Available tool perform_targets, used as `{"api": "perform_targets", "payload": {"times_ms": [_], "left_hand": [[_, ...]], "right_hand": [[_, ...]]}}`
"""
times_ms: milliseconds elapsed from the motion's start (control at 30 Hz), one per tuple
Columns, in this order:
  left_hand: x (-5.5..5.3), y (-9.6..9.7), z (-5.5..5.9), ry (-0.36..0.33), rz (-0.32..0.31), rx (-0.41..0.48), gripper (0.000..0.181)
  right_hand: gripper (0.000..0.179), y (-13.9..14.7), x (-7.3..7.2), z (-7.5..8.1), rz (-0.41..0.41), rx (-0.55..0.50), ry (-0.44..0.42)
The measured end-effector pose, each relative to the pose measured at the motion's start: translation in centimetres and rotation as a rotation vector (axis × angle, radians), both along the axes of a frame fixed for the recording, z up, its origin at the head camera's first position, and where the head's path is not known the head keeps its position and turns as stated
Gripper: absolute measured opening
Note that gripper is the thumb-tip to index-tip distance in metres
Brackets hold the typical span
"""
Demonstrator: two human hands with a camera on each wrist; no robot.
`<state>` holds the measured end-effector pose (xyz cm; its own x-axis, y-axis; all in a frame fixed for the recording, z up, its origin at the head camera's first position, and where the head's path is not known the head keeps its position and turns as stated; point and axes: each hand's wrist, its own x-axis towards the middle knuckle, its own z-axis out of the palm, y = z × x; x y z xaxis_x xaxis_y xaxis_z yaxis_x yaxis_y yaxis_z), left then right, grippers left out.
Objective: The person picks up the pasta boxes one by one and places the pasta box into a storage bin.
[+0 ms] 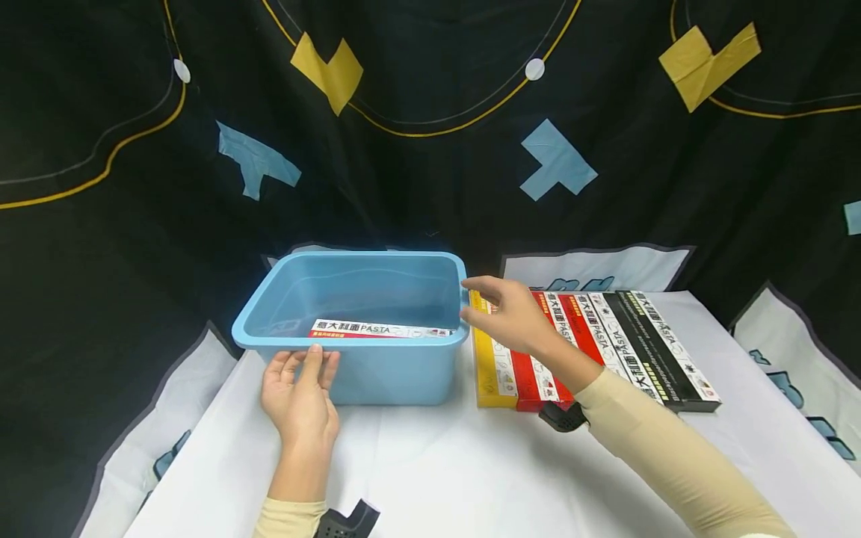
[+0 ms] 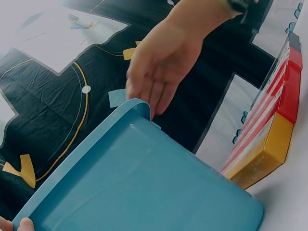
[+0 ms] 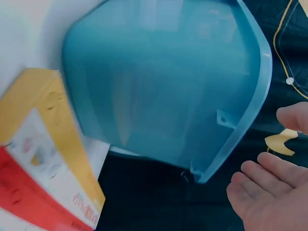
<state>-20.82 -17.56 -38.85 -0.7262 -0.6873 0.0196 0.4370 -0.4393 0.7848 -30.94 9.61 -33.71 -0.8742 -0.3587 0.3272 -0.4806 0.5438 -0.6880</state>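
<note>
Left hand point(image 1: 300, 396) is pinching the near rim of the blue tub point(image 1: 393, 377) between thumb and fingers; the right hand point(image 1: 507, 314) is hovering just beside the right rim, thumb and fingers apart. The tub is standing on the white bench point(image 1: 430, 471), left of the row of pasta boxes point(image 1: 599, 329), with one pasta box point(image 1: 380, 329) lying inside. It is looking light and fairly stiff, probably flexing a little, its smooth walls offering scant grip. The projecting rim is seeming the surest hold, taken on opposite sides to prevent tipping.
</note>
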Motion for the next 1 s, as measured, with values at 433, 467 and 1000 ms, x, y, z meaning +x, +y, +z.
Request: {"api": "perform_targets", "payload": {"times_ms": [433, 467, 1000], "left_hand": [[0.1, 0.0, 0.0, 0.031, 0.001, -0.010, 0.043], [0.0, 0.0, 0.0, 0.036, 0.000, -0.008, 0.044], [0.0, 0.0, 0.0, 0.010, -0.009, 0.001, 0.046]], "right_hand": [[0.053, 8.1, 3.1, -1.8, -0.172, -0.010, 0.066], [0.055, 8.8, 3.3, -2.0, -0.193, -0.006, 0.073], [0.072, 19.3, 4.9, -6.1, -0.581, 0.153, 0.017]]}}
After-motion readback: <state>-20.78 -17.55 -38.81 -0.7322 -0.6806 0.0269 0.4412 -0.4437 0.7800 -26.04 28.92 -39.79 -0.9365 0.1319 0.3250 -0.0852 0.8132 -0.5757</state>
